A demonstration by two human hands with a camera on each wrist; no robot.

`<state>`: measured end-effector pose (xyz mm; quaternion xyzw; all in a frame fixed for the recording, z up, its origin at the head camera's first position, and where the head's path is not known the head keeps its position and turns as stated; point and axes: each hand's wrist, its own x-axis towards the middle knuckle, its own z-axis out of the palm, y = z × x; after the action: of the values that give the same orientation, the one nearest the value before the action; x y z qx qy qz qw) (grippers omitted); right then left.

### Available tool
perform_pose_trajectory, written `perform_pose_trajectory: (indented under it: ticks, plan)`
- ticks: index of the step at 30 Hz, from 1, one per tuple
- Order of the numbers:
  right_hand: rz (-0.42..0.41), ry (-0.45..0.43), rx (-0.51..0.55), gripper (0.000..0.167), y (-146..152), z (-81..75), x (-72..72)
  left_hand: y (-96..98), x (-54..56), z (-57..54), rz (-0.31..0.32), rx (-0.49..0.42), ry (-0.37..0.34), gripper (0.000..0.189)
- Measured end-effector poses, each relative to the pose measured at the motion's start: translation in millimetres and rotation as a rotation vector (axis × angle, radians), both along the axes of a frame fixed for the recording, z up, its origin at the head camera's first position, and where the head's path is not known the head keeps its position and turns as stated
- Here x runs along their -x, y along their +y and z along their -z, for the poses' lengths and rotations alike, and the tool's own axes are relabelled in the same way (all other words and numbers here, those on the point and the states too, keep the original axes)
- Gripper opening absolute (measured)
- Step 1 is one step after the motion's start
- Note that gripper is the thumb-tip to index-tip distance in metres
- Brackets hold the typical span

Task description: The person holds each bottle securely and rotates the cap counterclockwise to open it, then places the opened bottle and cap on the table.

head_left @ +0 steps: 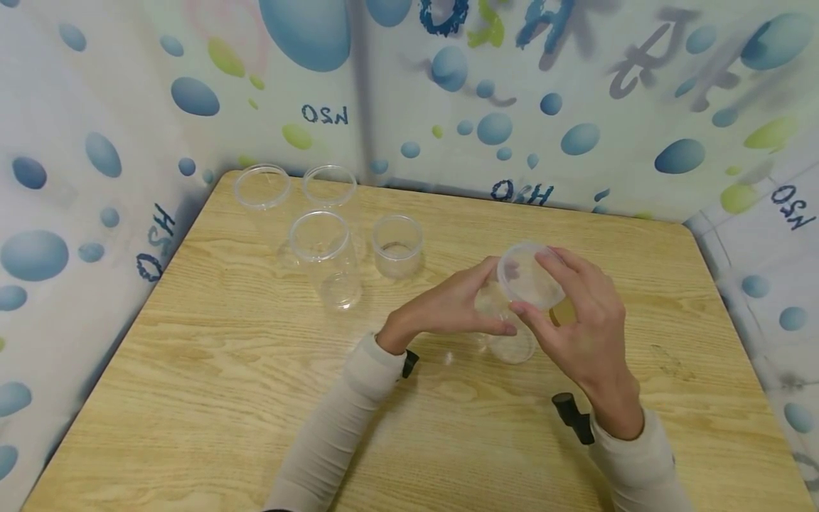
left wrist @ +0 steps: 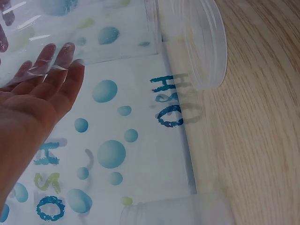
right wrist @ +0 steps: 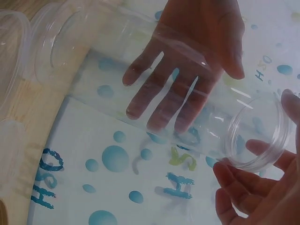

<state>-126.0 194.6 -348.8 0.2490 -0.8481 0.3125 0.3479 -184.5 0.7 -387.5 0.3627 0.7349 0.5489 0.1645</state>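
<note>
My right hand [head_left: 582,320] grips the round, cloudy-looking upper end of a tall clear plastic jar [head_left: 530,276], its thumb and fingers at the rim. My left hand [head_left: 457,302] is spread alongside the same jar, thumb on the near side and fingers on the far side. Through the clear wall of the jar [right wrist: 154,89] in the right wrist view, the left fingers [right wrist: 140,101] look nearly straight and spread. The right fingers [right wrist: 239,183] curl about the ringed end there. Several other clear jars, including a tall one [head_left: 320,238], stand left of my hands.
A short clear tub [head_left: 398,242] sits right of the tall jars. Behind my right hand, a brownish-yellow object [head_left: 563,311] is mostly hidden. The wooden table [head_left: 224,398] meets a curtain [head_left: 397,128] printed with blue drops at its back edge.
</note>
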Motion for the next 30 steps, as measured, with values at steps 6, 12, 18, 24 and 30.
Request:
perform_pose_trajectory:
  ticks: [6, 12, 18, 24, 30]
  plan:
    - [-0.046, -0.033, 0.025, 0.070, 2.1, 1.4, 1.9, -1.0, -0.1, -0.8, 0.009, -0.006, -0.019, 0.087]
    - [-0.129, -0.061, 0.072, 0.069, 3.4, 2.2, 4.7, -2.7, 0.2, -1.5, 0.009, 0.009, -0.029, 0.087]
    - [-0.190, -0.071, 0.093, 0.070, 4.7, 2.2, 5.8, -4.9, 0.5, -1.1, 0.047, 0.004, -0.036, 0.087]
    - [-0.266, -0.082, 0.112, 0.068, 6.9, 2.2, 6.7, -7.9, 2.2, -0.2, 0.101, -0.004, -0.038, 0.087]
    - [-0.322, -0.091, 0.107, 0.064, 9.2, 0.1, 6.6, -9.8, 2.3, -1.0, 0.124, 0.007, -0.041, 0.086]
